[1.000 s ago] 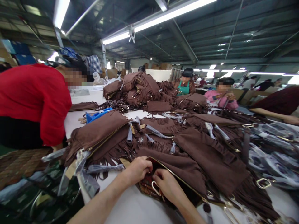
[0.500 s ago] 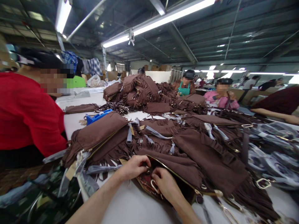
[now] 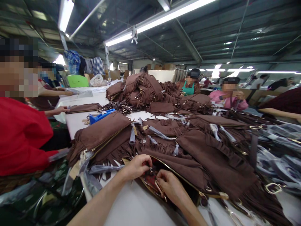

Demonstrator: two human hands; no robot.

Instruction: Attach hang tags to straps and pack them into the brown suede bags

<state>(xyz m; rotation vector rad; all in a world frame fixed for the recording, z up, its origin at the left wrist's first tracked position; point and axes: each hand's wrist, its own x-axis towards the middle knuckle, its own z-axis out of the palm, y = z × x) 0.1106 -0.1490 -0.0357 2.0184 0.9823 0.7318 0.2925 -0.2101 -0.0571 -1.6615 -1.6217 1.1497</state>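
Across a long white table, in a big workshop under strip lights, brown fringed bags lie in heaps, many with grey wrapped straps. You stand at the near edge with both bare hands in the mouth of the nearest bag, which lies flat right in front of you, its gold zip rim open and a patterned red lining showing.

Compared with a second ago, the biggest change is beside you, not in your work. The person in red at your left has straightened and drawn back, so more of the far table shows, with another worker's arms resting by a flat bag and a green shape behind. Your view has also shifted slightly right and down.

The heaps of bags have not moved. The large bag at left centre, the pile at the far end and the blue tool near it sit as before.

Your own hands have barely shifted. Your left hand remains curled at the bag's open rim, fingers pinched together on something small and dark inside; what it is cannot be made out. Your right hand has slid a little closer to you, fingers bent and closed on the lining edge beside a gold ring. Judging by this, the fiddly work inside the bag's mouth is still under way, with nothing pulled out or zipped.
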